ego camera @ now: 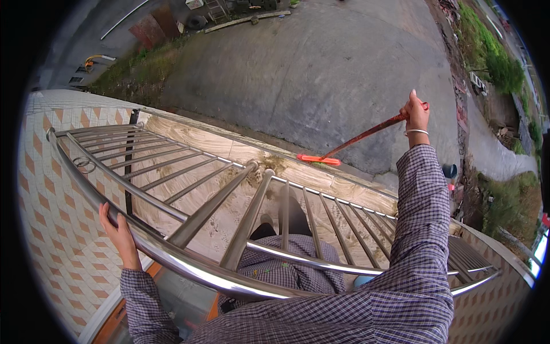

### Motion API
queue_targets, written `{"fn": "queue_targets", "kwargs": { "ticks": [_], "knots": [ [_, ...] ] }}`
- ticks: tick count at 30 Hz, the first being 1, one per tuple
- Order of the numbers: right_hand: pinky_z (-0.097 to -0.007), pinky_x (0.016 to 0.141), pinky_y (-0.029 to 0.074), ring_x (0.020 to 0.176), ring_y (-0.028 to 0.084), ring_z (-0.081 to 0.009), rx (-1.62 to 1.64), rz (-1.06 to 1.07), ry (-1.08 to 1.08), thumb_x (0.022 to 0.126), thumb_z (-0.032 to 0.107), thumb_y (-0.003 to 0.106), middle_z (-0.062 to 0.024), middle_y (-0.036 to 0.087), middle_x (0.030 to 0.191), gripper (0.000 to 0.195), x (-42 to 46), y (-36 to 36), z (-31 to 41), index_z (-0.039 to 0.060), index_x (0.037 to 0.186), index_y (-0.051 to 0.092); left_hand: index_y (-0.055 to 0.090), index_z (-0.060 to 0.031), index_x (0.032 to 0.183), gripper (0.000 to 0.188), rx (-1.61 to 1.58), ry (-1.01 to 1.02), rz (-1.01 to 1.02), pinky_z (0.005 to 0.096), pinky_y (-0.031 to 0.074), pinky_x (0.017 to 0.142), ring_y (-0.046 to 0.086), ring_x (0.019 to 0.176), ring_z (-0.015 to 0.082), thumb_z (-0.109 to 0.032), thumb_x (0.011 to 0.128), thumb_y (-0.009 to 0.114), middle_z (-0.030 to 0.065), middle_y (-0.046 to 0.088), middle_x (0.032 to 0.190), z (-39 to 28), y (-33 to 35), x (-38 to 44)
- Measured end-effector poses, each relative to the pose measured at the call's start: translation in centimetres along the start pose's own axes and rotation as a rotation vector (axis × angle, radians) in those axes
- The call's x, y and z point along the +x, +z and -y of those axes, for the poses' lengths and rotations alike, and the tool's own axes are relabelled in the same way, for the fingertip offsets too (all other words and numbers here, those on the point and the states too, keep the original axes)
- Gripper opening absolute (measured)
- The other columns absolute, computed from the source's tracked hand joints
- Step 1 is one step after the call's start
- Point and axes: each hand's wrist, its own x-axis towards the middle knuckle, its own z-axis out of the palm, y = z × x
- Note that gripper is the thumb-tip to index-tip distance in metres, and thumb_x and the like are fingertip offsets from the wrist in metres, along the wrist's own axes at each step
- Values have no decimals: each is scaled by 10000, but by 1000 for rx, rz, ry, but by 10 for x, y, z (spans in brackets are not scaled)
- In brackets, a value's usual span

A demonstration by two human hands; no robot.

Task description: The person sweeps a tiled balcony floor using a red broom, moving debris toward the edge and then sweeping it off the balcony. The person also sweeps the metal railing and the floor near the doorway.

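Note:
My right hand (416,112), with a bangle at the wrist, grips the upper end of a red pole (367,136) beyond the railing. An orange-red bar-shaped head (319,160) at the pole's lower end lies over the outer edge of the dirt-streaked stone ledge (343,182); whether it is a brush or a squeegee I cannot tell. My left hand (118,234) rests on the thick top rail (172,258) of the stainless steel balcony railing, thumb and fingers on either side of it. Brown dirt (271,162) is smeared on the ledge near two thick posts.
Metal balusters (335,225) stand between my body and the ledge. A tiled wall (56,185) is at the left, with a wood-framed window (184,301) below it. Far below the ledge lies a concrete yard (309,77), with a tire (196,22) at its far side.

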Motion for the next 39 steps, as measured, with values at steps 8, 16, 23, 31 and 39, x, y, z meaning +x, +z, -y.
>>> {"fn": "queue_targets", "kwargs": {
  "ticks": [8,16,23,31,39],
  "knots": [
    [-248,510,392,520,472,-59,-231,-47,-43,979,212,612,15,538,543,425,-59,19,-274,70,588,525,213,-79,1551,695,-75,-288,-52,427,257,1165,286,1429,281,-229,981,581,135,277,1564,-42,4,-3],
    [-263,538,376,554,440,-70,-281,286,-18,995,208,576,10,510,571,415,-17,36,-204,59,618,489,134,-243,1557,750,-298,-698,17,321,576,584,684,873,247,-341,977,599,120,528,1182,-92,13,-6],
    [-269,525,332,543,354,-66,-382,349,-61,985,215,594,52,366,558,438,-13,28,-191,69,602,441,167,-218,1556,703,-290,-664,73,320,570,639,645,850,233,-306,991,578,124,515,1221,-54,0,-3],
    [-268,497,243,577,281,-55,-407,289,-172,961,189,649,73,313,589,490,-89,80,-210,65,608,332,133,-143,1565,744,-218,-672,109,354,550,810,596,981,247,-328,991,569,137,448,1327,-67,0,-3],
    [-257,492,225,567,263,-29,-212,192,-149,975,195,637,84,313,579,487,-112,66,-178,94,604,338,338,-54,1500,767,809,579,187,428,269,1162,289,1440,374,-7,802,653,232,278,1549,-105,24,41]
  ]
}}
